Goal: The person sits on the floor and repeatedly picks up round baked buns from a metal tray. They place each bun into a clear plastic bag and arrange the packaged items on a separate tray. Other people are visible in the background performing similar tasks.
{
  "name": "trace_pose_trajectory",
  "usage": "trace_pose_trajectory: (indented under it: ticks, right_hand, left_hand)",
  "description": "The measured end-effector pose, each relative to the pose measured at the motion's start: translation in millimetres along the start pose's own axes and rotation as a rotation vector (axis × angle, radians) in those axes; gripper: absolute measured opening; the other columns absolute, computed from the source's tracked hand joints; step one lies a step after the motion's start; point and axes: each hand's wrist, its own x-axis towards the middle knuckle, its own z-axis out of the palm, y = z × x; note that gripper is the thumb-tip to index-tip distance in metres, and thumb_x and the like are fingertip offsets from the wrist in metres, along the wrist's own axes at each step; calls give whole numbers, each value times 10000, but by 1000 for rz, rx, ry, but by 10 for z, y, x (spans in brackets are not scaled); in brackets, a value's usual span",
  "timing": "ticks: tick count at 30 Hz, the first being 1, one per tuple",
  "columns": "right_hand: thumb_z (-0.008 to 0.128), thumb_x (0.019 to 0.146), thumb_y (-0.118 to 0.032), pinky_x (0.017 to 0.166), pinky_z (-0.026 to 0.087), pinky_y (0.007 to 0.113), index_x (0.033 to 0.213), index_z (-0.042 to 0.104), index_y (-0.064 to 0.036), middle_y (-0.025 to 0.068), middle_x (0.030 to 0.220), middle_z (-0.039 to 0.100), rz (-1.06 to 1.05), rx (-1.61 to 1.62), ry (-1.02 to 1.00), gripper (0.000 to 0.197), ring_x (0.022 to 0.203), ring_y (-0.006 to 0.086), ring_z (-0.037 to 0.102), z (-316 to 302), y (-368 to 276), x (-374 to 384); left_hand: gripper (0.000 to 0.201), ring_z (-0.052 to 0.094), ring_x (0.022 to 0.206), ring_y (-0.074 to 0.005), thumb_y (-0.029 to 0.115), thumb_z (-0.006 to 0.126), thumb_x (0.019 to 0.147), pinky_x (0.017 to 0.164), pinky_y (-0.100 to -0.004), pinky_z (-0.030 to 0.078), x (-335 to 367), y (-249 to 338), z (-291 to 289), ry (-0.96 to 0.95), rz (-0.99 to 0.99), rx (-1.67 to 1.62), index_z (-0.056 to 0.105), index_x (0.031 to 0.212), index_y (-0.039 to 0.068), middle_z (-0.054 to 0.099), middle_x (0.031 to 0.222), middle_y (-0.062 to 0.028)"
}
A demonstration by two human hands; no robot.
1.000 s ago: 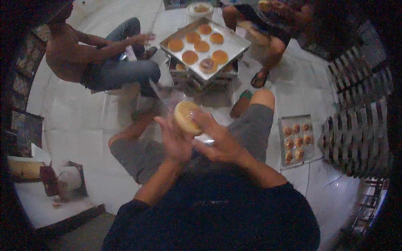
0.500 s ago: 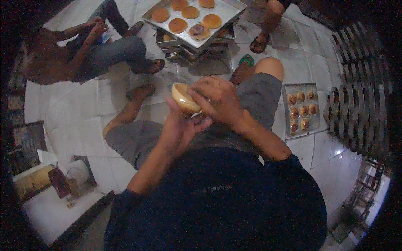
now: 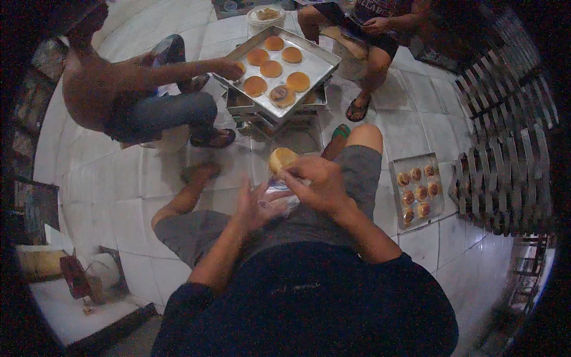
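A round golden bun point(image 3: 282, 159) stands up above the fingers of my right hand point(image 3: 321, 183), which is closed at its lower edge. Below the bun hangs a clear plastic bag point(image 3: 278, 191) with some bluish print. My left hand point(image 3: 254, 205) holds the bag from the left, thumb raised and fingers under the film, slightly blurred. Whether the bun sits inside the bag or just above it, I cannot tell. Both hands are over my lap.
Ahead, a metal tray point(image 3: 324, 55) of buns tops a stack of trays; a co-worker's hand point(image 3: 229, 68) reaches onto it from the left. Another person sits at the far right. A tray point(image 3: 421, 215) of wrapped buns lies right, beside stacked dark racks point(image 3: 505, 178). A white bucket point(image 3: 266, 21) stands behind.
The bun has turned up and away from my left hand, and the plastic now shows below it. The left co-worker has stretched an arm to the top tray. My view has tilted up.
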Motion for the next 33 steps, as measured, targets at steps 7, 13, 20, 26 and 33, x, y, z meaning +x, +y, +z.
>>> trace_pose_trajectory:
  ticks: [7,13,20,26,33]
  right_hand:
    - [771,808,-120,749,548,308,967,732,-20,145,906,720,658,409,132,193,843,272,706,-548,-219,-353]
    - [765,810,-192,732,535,368,952,648,-29,116,830,666,-35,-143,-59,246,797,293,680,-163,-899,-556]
    - [770,754,-223,734,541,425,909,689,-47,95,883,696,36,279,-611,248,798,315,678,-324,-561,-448]
    - [845,715,-174,815,549,349,975,715,-54,76,946,736,-12,174,22,314,889,239,712,-1239,-371,-327]
    - [763,855,-212,936,512,366,1113,676,-15,101,969,726,786,383,7,335,1019,199,676,-1080,214,-1153]
  left_hand:
    - [792,515,1262,-397,683,387,947,1054,-657,385,174,-5,566,-577,44,-322,389,1451,72,481,1402,-229]
    - [802,487,1277,-424,657,468,929,1035,-708,369,-24,-127,931,-405,149,-359,373,1444,50,465,1404,-240]
    - [810,507,1231,-435,648,507,916,1016,-662,431,279,-232,906,219,260,-412,380,1421,28,493,1339,-249]
    - [825,475,1273,-405,693,440,924,1027,-633,426,-108,-228,1354,-178,-129,-567,380,1436,48,479,1378,-205]
    - [843,585,1140,-235,633,538,918,1018,-396,446,180,-510,946,3,17,537,402,1433,-20,562,1325,-126]
